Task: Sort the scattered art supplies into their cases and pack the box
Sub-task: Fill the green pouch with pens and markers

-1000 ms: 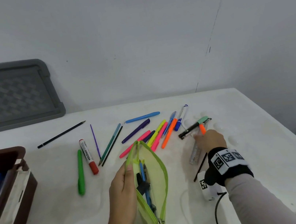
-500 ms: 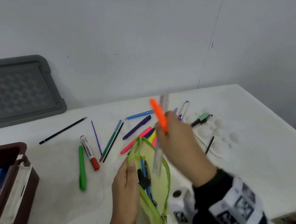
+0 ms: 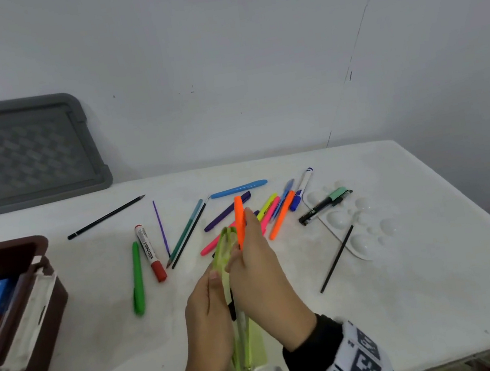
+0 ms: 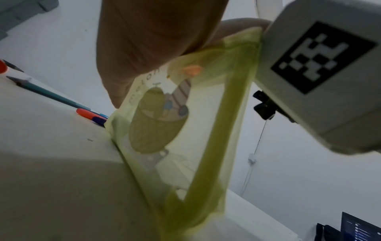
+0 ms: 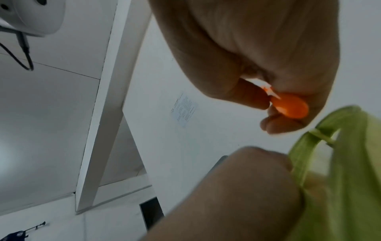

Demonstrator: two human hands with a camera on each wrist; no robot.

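Note:
A translucent lime-green pencil pouch (image 3: 222,253) stands on edge at the table's front centre. My left hand (image 3: 206,305) grips its left rim, and the pouch wall (image 4: 185,130) fills the left wrist view. My right hand (image 3: 257,266) holds an orange highlighter (image 3: 239,218) upright over the pouch mouth, its lower end going in; the orange end (image 5: 290,106) shows pinched between my fingers in the right wrist view. Whether the clear item seen earlier is still in that hand is hidden. Several pens and pencils lie scattered behind the pouch.
A brown box (image 3: 14,331) with cases inside sits at the left edge. Its grey lid (image 3: 16,156) leans on the wall. A white paint palette (image 3: 357,222) with a mint-capped black marker (image 3: 324,206) and a thin black pencil (image 3: 337,259) lies right. Green marker (image 3: 136,277), red whiteboard marker (image 3: 150,253).
My right hand lifted the orange highlighter from the right side of the table, swung it over to the pouch and lowered it towards the opening. My left hand kept hold of the pouch.

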